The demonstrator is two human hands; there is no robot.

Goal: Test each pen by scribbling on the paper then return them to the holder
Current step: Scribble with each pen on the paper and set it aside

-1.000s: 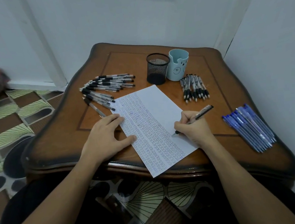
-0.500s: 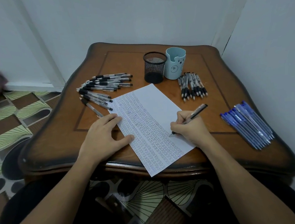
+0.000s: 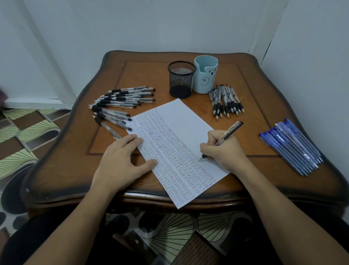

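A white sheet of paper (image 3: 187, 120), mostly covered in rows of scribbles, lies slanted across the wooden table (image 3: 147, 71). My left hand (image 3: 121, 162) rests flat on the sheet's left edge, fingers spread. My right hand (image 3: 223, 149) grips a dark pen (image 3: 230, 131) in a writing hold, its tip touching the paper near the right edge. A black mesh holder (image 3: 180, 79) and a light blue bear holder (image 3: 205, 74) stand side by side at the back of the table.
Several clear pens with black grips (image 3: 122, 103) fan out at the back left. A small bunch of black-tipped pens (image 3: 226, 102) lies in front of the blue holder. Several blue pens (image 3: 290, 145) lie at the right edge. Walls close in behind and right.
My right hand with the pen has shifted slightly along the paper as it scribbles. My left hand stays pressed on the sheet.
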